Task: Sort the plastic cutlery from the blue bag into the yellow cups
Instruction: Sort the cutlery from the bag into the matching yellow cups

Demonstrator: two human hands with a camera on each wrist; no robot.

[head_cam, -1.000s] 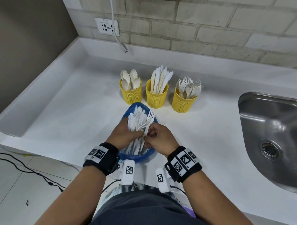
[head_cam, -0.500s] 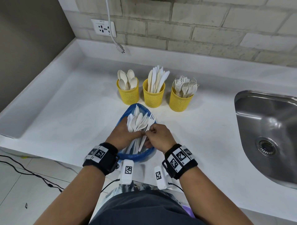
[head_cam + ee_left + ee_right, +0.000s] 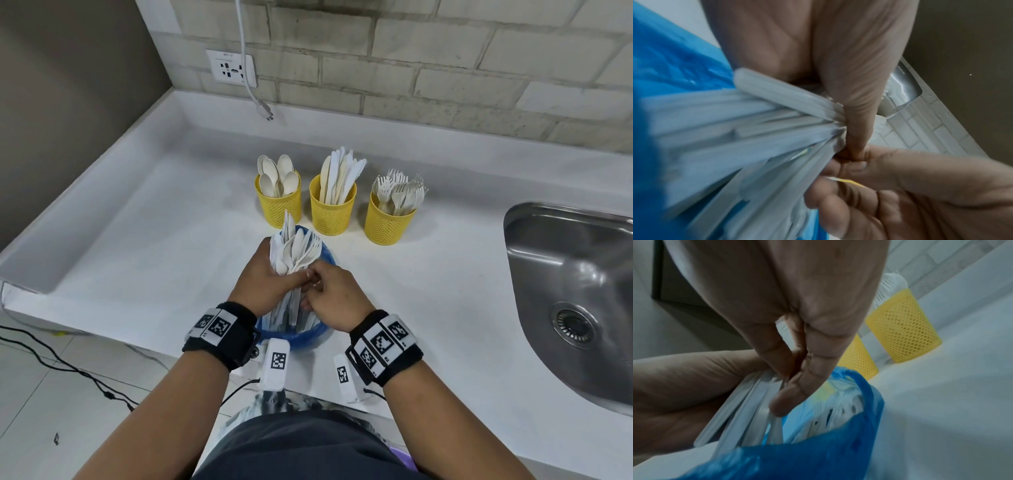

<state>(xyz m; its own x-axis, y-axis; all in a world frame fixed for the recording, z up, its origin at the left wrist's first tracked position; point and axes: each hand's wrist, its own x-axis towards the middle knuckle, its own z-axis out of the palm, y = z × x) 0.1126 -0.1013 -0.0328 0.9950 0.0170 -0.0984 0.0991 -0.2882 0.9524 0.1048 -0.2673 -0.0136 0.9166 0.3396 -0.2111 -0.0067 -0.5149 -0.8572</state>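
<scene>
Gripping a mixed bundle of plastic cutlery (image 3: 293, 255) in our left hand (image 3: 270, 279), fingers wrapped round the handles, we are holding it upright over the blue bag (image 3: 308, 337) so that the heads are fanning out where we can tell them apart. Our right hand (image 3: 330, 298) is pinching at the handles beside the left thumb, seemingly working one piece loose; which piece, we cannot tell. The bag is sitting at the near edge of the white counter (image 3: 154, 246), close against us, and more cutlery is lying inside it. Just beyond, the three yellow cups are standing in a row: the spoon cup (image 3: 278, 202), the knife cup (image 3: 332, 210), the fork cup (image 3: 388, 222), each already part filled. Bare counter is lying open between bag and cups, giving a short reach forward. The steel sink (image 3: 582, 281) is opening well off to the right, an edge we are judging worth avoiding with loose pieces.
</scene>
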